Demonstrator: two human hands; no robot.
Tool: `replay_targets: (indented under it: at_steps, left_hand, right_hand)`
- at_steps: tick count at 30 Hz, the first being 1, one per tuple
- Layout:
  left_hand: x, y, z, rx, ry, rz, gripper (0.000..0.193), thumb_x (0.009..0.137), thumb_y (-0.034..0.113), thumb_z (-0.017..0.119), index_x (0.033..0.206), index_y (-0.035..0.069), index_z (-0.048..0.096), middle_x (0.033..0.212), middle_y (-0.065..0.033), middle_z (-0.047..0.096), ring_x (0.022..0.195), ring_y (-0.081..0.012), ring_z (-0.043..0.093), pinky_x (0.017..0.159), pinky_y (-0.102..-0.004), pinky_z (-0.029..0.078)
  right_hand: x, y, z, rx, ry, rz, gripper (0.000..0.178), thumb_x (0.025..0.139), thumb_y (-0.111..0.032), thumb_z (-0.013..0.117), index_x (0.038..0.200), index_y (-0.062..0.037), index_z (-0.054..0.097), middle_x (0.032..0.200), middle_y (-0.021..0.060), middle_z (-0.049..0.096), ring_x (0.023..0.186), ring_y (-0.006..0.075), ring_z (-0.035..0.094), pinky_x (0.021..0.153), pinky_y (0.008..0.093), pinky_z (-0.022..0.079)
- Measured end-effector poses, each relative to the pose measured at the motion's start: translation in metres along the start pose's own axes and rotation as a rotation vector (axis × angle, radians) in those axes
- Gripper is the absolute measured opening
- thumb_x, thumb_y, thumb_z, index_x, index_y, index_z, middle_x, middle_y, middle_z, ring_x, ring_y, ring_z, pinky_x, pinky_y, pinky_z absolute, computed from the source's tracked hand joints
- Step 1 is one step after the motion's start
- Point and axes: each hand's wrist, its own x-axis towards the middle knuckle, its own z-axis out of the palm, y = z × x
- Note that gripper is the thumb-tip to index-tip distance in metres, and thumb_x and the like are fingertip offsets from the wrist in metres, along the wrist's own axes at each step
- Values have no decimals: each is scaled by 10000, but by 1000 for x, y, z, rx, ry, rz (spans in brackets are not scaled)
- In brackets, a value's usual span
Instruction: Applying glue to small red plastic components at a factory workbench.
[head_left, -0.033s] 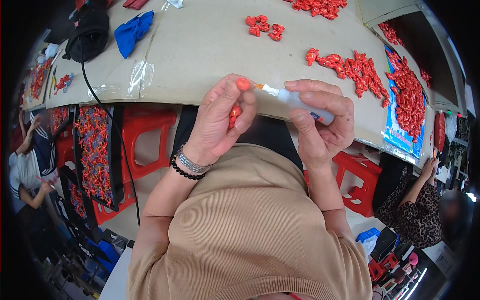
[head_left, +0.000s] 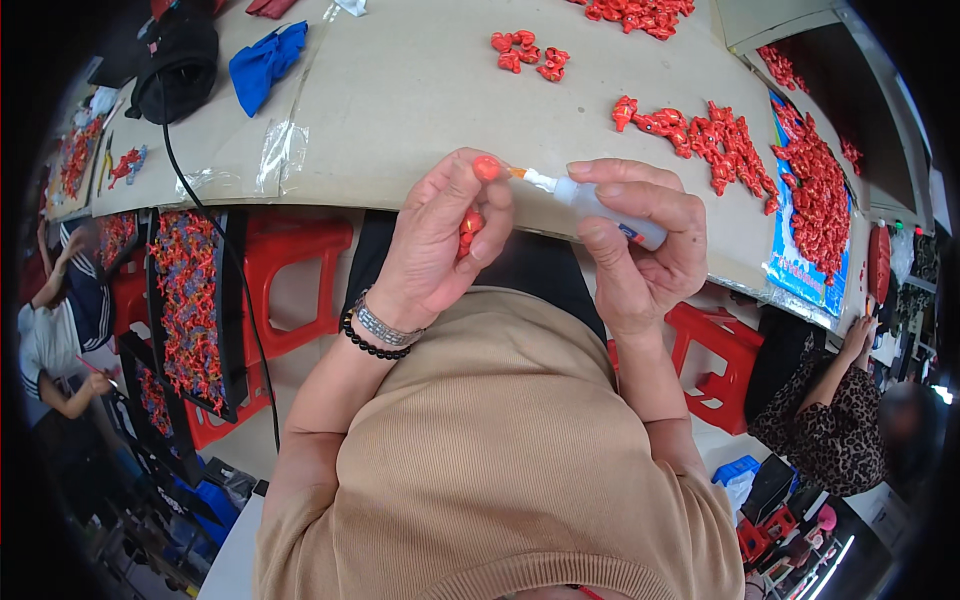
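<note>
Between the thumb and fingers of my left hand is a small rounded red piece. Another red piece with yellow marks is tucked in the same hand's lower fingers. My right hand is wrapped round a translucent glue bottle, tilted with its white neck and thin orange nozzle pointing left. The nozzle's tip is at or very close to the rounded red piece; whether they touch I cannot tell. Both hands are above the table's near edge.
Red figure pieces lie in a small group, a longer cluster and a heap on a blue sheet. A black cap and blue cloth are at far left. A black cable hangs down. Red stools and other people flank me.
My hands, the red pieces and the glue bottle hold almost the same position. At the far left, a co-worker's hand has shifted slightly.
</note>
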Motion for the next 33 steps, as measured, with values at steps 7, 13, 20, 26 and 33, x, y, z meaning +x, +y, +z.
replay_targets:
  at_steps: [7, 13, 20, 26, 33]
  left_hand:
    - [-1, 0, 0, 16, 8, -12, 296, 994, 366, 465, 986, 87, 563, 752, -12, 580, 473, -64, 415, 382, -188, 280]
    - [-1, -1, -1, 16, 1, -9, 290, 995, 361, 466, 996, 89, 565, 765, -14, 588, 474, -65, 417, 384, -188, 279]
    - [-1, -3, -3, 19, -7, 1, 288, 994, 354, 471, 1008, 83, 568, 776, -12, 587, 480, -68, 424, 389, -188, 281]
    - [-1, 0, 2, 27, 15, -8, 294, 990, 355, 481, 1003, 77, 575, 773, -11, 584, 479, -66, 420, 390, -187, 281]
    - [-1, -1, 2, 27, 9, 4, 294, 982, 350, 500, 1008, 70, 583, 775, -7, 585, 482, -60, 418, 394, -185, 282]
  right_hand:
    - [-1, -2, 3, -26, -20, 0, 298, 691, 88, 715, 958, 30, 596, 904, 172, 674, 846, 265, 665, 695, 317, 535]
    - [-2, -1, 0, -72, -66, 9, 252, 758, 12, 714, 968, -5, 576, 948, 175, 663, 880, 241, 652, 704, 292, 518]
    - [-3, 1, 0, -95, -103, 6, 229, 824, -58, 709, 988, -34, 551, 994, 179, 653, 921, 227, 643, 729, 275, 502]
    - [-2, 1, -2, -136, -115, -16, 239, 817, -57, 718, 986, -31, 551, 990, 178, 653, 918, 230, 646, 735, 281, 503]
    - [-1, -2, -2, -148, -112, 11, 243, 816, -64, 721, 986, -27, 551, 985, 180, 653, 927, 241, 649, 760, 293, 504]
